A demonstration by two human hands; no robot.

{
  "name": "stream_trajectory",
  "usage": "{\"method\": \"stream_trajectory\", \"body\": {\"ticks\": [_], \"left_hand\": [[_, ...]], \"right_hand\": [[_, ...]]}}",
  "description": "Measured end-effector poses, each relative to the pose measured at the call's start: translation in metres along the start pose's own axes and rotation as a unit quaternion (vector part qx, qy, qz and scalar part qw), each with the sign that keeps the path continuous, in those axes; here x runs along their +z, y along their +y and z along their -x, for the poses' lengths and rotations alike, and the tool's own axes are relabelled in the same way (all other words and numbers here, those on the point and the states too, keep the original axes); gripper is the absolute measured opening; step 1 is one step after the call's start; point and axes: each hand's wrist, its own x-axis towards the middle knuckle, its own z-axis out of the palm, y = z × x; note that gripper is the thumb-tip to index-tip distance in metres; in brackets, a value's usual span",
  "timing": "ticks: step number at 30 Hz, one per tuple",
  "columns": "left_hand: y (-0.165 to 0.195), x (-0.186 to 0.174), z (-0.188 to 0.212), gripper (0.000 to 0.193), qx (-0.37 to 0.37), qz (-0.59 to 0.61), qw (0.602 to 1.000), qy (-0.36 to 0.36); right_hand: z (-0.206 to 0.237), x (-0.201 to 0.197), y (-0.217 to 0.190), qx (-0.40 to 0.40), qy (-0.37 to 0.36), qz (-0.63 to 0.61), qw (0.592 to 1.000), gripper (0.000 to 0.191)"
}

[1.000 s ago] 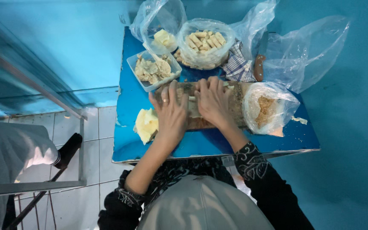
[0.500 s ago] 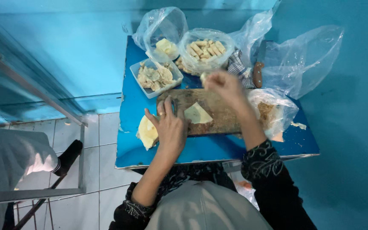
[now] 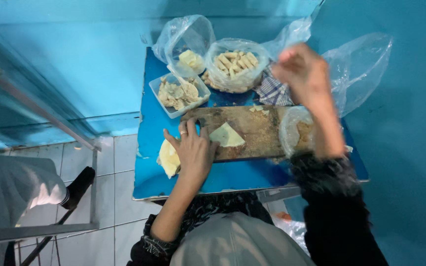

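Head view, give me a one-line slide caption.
Left hand rests by a folded wrapper on the wooden board; right hand raised above.

My view from above: small blue desk point(image 3: 151, 172) pushed against turquoise wall point(image 3: 75, 59), same turquoise paint on right point(image 3: 410, 148). White tiled floor point(image 3: 119, 216) at lower left, dark grout lines. Metal rail frame point(image 3: 50, 123) slants across left side. Grey draped cloth point(image 3: 6, 187) in bottom-left corner. Cool bluish light overall.
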Motion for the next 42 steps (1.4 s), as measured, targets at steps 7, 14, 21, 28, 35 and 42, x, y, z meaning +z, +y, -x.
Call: {"method": "stream_trajectory", "body": {"ticks": [7, 14, 21, 28, 35, 42], "left_hand": [[0.003, 0.011, -0.005, 0.028, 0.038, 0.006, 0.999, -0.030], [0.012, 0.011, -0.007, 0.024, 0.003, 0.062, 0.998, -0.033], [0.012, 0.017, -0.010, 0.019, 0.007, 0.017, 1.000, -0.016], [0.012, 0.024, -0.008, 0.022, 0.017, 0.066, 0.997, 0.018], [0.008, 0.021, -0.006, 0.035, 0.003, 0.134, 0.991, 0.018], [0.003, 0.020, -0.008, 0.044, 0.004, 0.107, 0.994, 0.028]], "right_hand": [[0.120, -0.054, -0.009, 0.059, -0.132, 0.415, 0.898, 0.015], [0.167, -0.044, 0.031, 0.043, -0.151, 0.429, 0.890, 0.028], [0.165, -0.047, 0.049, 0.104, 0.013, 0.359, 0.928, 0.015], [0.127, 0.023, 0.034, 0.219, 0.088, -0.027, 0.971, 0.018], [0.128, 0.135, 0.018, -0.015, -0.061, 0.277, 0.959, 0.012], [0.116, 0.127, 0.004, -0.036, -0.045, 0.265, 0.963, 0.024]]}}
